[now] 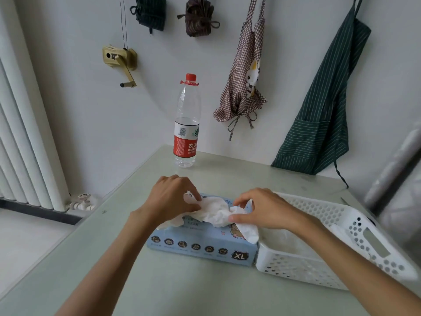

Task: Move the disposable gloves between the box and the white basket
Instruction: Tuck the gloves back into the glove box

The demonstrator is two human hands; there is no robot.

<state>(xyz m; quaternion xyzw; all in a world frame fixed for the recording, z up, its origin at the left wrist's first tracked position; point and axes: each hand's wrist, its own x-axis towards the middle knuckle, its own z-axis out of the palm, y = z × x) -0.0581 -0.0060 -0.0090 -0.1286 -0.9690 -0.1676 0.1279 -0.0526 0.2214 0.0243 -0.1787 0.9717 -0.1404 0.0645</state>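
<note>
Both hands work over the blue box (200, 245) at the lower centre of the frame, with a crumpled white wad of disposable gloves (216, 213) bunched on its top between them. The left hand (168, 197) has its fingers curled down onto the left end of the wad, apparently pinching it against the box top, while the right hand (264, 213) pinches the right end between thumb and fingertips, a loose tail of film hanging down toward the gap beside the white basket (341, 215). The risk, as I judge it, lies in the film itself: it is thin and clingy, so a pull from one hand may drag extra gloves along, tear a sheet, or let the wad spring loose and slide onto the table (114, 258). The light box could also skid, since nothing visibly anchors it but the left hand. The box opening is hidden under the wad, so I cannot tell how much remains inside. The basket touches the box's right end and holds what looks like more pale film on its floor, though blur keeps that uncertain. A water bottle (186, 124) stands well apart at upper centre.
</note>
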